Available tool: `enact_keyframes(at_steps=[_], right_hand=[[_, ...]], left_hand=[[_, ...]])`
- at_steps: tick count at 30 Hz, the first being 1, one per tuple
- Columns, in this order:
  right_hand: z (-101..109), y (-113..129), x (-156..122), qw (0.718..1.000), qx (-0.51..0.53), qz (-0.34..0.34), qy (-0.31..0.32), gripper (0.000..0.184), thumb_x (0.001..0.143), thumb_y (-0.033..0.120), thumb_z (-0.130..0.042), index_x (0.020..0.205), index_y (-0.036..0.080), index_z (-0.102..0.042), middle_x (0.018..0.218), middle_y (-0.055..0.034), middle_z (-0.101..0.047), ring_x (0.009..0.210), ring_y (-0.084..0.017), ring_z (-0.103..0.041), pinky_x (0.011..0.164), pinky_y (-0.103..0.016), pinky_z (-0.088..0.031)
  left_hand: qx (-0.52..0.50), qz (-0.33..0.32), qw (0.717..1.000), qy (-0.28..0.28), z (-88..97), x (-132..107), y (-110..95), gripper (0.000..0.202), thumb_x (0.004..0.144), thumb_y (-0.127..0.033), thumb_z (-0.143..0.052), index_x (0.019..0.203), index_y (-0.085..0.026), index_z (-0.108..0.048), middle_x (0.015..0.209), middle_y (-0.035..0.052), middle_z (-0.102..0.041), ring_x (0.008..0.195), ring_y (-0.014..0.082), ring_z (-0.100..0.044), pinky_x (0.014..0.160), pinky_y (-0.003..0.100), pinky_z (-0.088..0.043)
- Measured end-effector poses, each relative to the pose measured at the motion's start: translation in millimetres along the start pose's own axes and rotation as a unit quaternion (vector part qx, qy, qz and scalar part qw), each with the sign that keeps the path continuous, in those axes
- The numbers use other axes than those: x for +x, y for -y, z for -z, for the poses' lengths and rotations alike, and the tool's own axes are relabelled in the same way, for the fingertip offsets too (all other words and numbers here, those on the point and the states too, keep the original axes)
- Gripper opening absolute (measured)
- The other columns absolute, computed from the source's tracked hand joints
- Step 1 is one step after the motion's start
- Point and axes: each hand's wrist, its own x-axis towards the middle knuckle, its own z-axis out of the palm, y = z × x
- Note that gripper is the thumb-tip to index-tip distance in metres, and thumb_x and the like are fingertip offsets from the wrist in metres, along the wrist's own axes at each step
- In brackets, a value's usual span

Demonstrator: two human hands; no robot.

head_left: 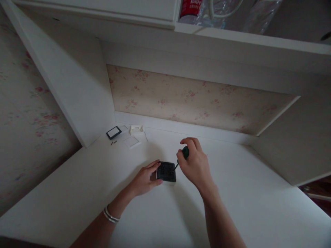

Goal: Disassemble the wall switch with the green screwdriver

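While the left hand (146, 179) pinches the dark square module (166, 171) with its fingers near the desk's (232, 193) middle, the right hand (195, 163) curls its fingers round a green screwdriver (185, 152), tip at the module's right edge. A frame (113, 132) and white parts (132, 141) lie at the back-left corner, so the work seems partway. Open desk lies right and front.

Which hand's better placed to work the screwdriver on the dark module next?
Right, likely. The right hand grips the green-handled screwdriver, tip at the dark module; the left hand steadies that module on the desk.
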Motion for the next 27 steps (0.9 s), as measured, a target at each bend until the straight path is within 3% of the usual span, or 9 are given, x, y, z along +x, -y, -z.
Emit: enact_keyframes(at_steps=[3, 8, 11, 15, 20, 23, 27], right_hand=[[1.4, 0.1, -0.3, 0.999, 0.019, 0.019, 0.022, 0.028, 0.075, 0.014, -0.05, 0.103, 0.021, -0.052, 0.105, -0.0063, -0.056, 0.084, -0.02, -0.058, 0.073, -0.033, -0.046], [-1.6, 0.3, -0.9, 1.0, 0.0, 0.016, -0.004, 0.013, 0.085, 0.03, -0.053, 0.095, 0.023, -0.057, 0.097, -0.0055, -0.054, 0.081, -0.02, -0.059, 0.074, -0.033, -0.046], [-1.5, -0.2, -0.9, 1.0, -0.009, 0.009, 0.006, 0.017, 0.086, 0.022, -0.048, 0.101, 0.023, -0.055, 0.101, -0.0056, -0.053, 0.077, -0.019, -0.059, 0.069, -0.031, -0.047], [1.1, 0.5, -0.7, 0.999, 0.009, 0.027, 0.019, 0.029, 0.076, 0.014, -0.05, 0.105, 0.021, -0.05, 0.113, -0.0083, -0.051, 0.09, -0.022, -0.057, 0.076, -0.033, -0.046], [-1.2, 0.7, -1.0, 0.999, -0.032, -0.005, -0.017, 0.008, 0.085, 0.028, -0.052, 0.087, 0.021, -0.055, 0.092, -0.0038, -0.054, 0.075, -0.018, -0.057, 0.068, -0.031, -0.045], [-0.8, 0.4, -1.2, 0.999, -0.038, 0.005, -0.012, 0.012, 0.084, 0.021, -0.05, 0.093, 0.022, -0.056, 0.102, -0.0042, -0.055, 0.072, -0.017, -0.057, 0.066, -0.03, -0.044], [1.7, 2.1, -1.5, 0.998, -0.02, 0.054, 0.011, 0.026, 0.073, 0.014, -0.053, 0.098, 0.021, -0.054, 0.108, -0.0062, -0.056, 0.086, -0.021, -0.057, 0.077, -0.034, -0.043]], left_hand=[[0.001, 0.0, 1.0, 0.002, -0.1, 0.1, 0.2, 0.067, 0.072, -0.029, -0.072, 0.135, -0.026, -0.048, 0.146, 0.0023, -0.038, 0.133, 0.0249, -0.037, 0.113, 0.038, -0.027], [-0.004, -0.001, 1.0, -0.002, -0.1, -0.2, -1.7, 0.067, 0.072, -0.028, -0.071, 0.135, -0.026, -0.047, 0.147, 0.0025, -0.037, 0.133, 0.0246, -0.037, 0.112, 0.038, -0.029], [0.004, -0.005, 1.0, -0.003, 0.3, -0.5, -2.1, 0.067, 0.072, -0.028, -0.071, 0.135, -0.026, -0.047, 0.146, 0.0025, -0.039, 0.132, 0.0251, -0.037, 0.112, 0.037, -0.029], [0.017, -0.009, 1.0, -0.006, 0.3, -0.2, -1.2, 0.067, 0.071, -0.029, -0.072, 0.135, -0.026, -0.048, 0.145, 0.0017, -0.04, 0.131, 0.0249, -0.04, 0.111, 0.035, -0.031], [0.035, -0.014, 0.999, 0.0, 0.7, 0.3, -0.6, 0.068, 0.072, -0.03, -0.071, 0.135, -0.026, -0.047, 0.146, 0.0021, -0.039, 0.131, 0.0253, -0.039, 0.112, 0.037, -0.03], [0.036, -0.014, 0.999, -0.001, 0.6, 0.4, 0.3, 0.068, 0.072, -0.03, -0.071, 0.135, -0.025, -0.047, 0.146, 0.0023, -0.039, 0.131, 0.0249, -0.039, 0.112, 0.037, -0.03], [0.024, -0.013, 1.0, 0.0, -0.2, 0.3, 1.3, 0.068, 0.071, -0.029, -0.072, 0.135, -0.026, -0.048, 0.145, 0.0025, -0.04, 0.13, 0.0258, -0.041, 0.11, 0.037, -0.032]])
